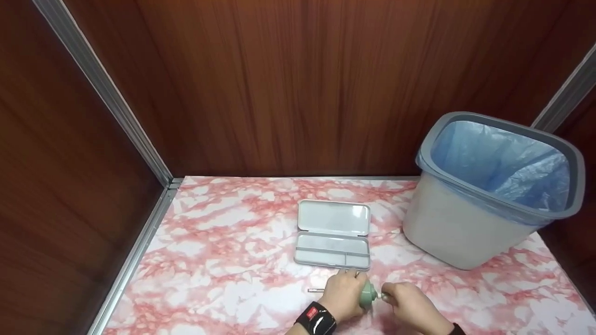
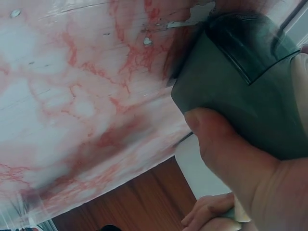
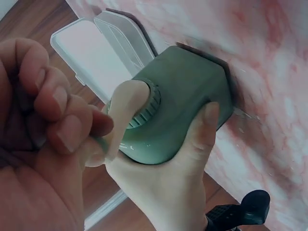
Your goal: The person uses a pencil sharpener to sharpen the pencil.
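My left hand (image 1: 343, 293) grips the body of a green crank pencil sharpener (image 3: 178, 86), its thumb laid along one side. A dark see-through drawer (image 2: 250, 43) shows on the sharpener in the left wrist view. My right hand (image 1: 412, 304) pinches the end of the cream crank handle (image 3: 126, 103), with fingers curled round the knob. The crank joins the body at a ribbed green collar (image 3: 153, 106). From the sharpener's left side, past my left hand, a thin grey pencil-like stick (image 1: 315, 290) pokes out; the rest of it is hidden.
Just behind my hands lies an open pale pencil case (image 1: 334, 217), its tray split by dividers. A grey bin (image 1: 461, 228) lined with a blue bag (image 1: 493, 158) stands at right. Brown wood panels (image 1: 279, 93) enclose the red-and-white marbled table (image 1: 223, 260).
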Demonstrator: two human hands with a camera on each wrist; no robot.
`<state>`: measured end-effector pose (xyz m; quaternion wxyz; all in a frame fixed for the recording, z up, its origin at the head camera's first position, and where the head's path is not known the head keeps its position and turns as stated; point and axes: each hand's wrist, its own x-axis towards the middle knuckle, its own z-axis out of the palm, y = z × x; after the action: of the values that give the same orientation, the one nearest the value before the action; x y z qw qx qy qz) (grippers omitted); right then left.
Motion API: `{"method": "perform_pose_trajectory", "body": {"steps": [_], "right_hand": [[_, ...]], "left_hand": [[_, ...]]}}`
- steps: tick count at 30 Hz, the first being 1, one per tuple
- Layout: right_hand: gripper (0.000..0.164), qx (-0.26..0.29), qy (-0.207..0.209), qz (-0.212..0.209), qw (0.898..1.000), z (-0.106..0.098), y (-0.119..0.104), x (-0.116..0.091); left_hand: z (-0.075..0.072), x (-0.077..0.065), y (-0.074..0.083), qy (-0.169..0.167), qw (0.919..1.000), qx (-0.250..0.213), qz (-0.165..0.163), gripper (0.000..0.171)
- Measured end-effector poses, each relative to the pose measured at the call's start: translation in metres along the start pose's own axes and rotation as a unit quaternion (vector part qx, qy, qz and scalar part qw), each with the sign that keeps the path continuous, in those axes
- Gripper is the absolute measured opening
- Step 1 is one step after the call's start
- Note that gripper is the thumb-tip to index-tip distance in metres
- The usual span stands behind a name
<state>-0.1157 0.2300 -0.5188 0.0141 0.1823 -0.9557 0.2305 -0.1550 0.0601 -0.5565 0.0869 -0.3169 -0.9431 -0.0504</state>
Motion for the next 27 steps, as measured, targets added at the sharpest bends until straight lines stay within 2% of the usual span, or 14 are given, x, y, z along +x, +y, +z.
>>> {"method": "perform_pose_trajectory", "body": {"steps": [7, 10, 13, 19, 27], "right_hand": [[0.016, -0.008, 0.038, 0.046, 0.998, 0.006, 0.009, 0.027], [0.019, -0.007, 0.03, 0.07, 0.997, 0.015, 0.019, 0.037], [0.02, -0.003, 0.005, 0.082, 0.997, 0.027, 0.027, 0.039], [0.021, -0.024, -0.023, 0.076, 0.997, 0.045, 0.031, 0.028], [0.013, -0.046, -0.037, 0.044, 0.997, 0.049, 0.021, 0.004]], "left_hand": [[0.0, 0.0, -0.003, 0.008, 0.9999, 0.012, 0.004, 0.059], [0.001, 0.0, -0.001, 0.022, 0.9995, 0.018, 0.01, 0.06], [0.003, 0.0, 0.0, 0.022, 0.9995, 0.019, 0.013, 0.06], [0.002, 0.0, 0.002, -0.005, 1.0, 0.007, 0.003, 0.057], [-0.001, 0.001, 0.003, -0.028, 0.9995, -0.006, -0.015, 0.056]]}}
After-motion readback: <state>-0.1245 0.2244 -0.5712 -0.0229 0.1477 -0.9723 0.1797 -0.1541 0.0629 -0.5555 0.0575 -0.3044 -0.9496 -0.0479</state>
